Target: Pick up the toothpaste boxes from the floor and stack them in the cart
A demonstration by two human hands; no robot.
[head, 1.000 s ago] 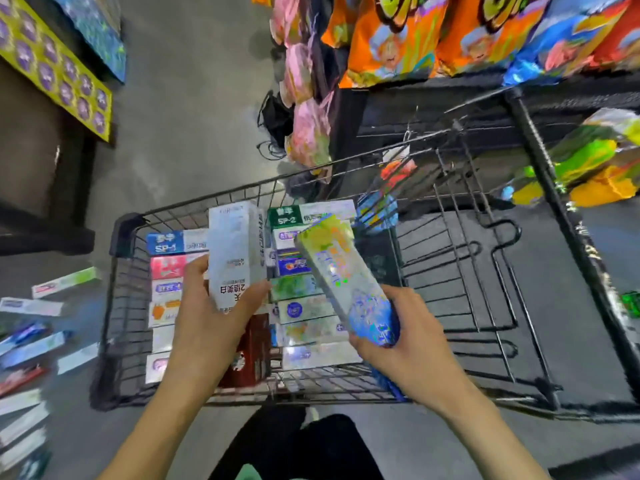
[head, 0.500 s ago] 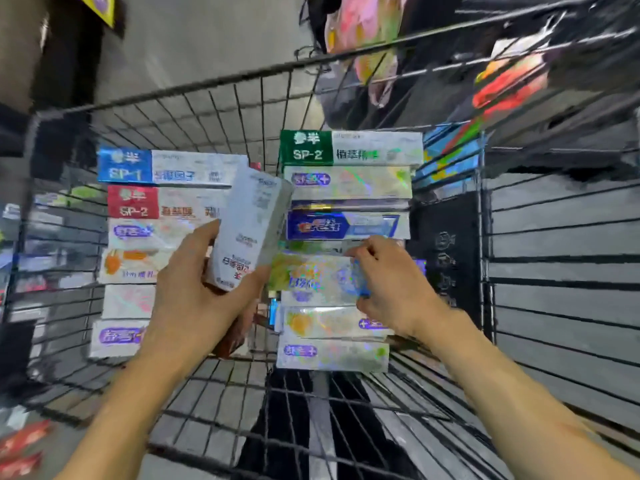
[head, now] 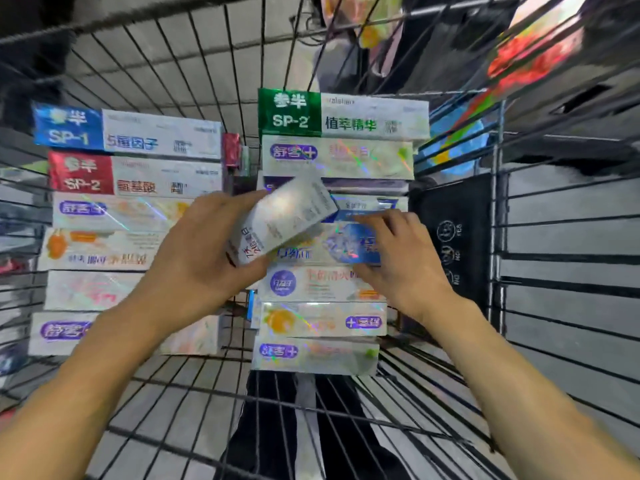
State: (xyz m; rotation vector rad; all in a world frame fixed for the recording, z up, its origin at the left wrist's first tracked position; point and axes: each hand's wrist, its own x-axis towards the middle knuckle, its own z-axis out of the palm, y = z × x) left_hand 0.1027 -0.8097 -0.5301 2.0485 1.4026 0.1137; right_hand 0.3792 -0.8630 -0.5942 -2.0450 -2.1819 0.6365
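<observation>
Two rows of toothpaste boxes lie stacked in the wire cart [head: 554, 258]: a left row [head: 131, 216] and a right row [head: 332, 161]. My left hand [head: 194, 265] grips a white and silver toothpaste box [head: 284, 220], tilted, above the gap between the rows. My right hand [head: 398, 258] holds the right end of a blue holographic toothpaste box [head: 332, 244] that lies flat in the right row, thumb under it and fingers over its top edge.
A black panel [head: 450, 237] stands on the cart's floor to the right of the right row. Through the mesh I see grey floor, my dark trouser legs [head: 311, 427] below, and colourful packets [head: 533, 53] beyond the far side.
My head has moved closer over the cart. My right hand has laid the blue holographic box flat into the right row. My left hand has carried the white box rightward, over that row.
</observation>
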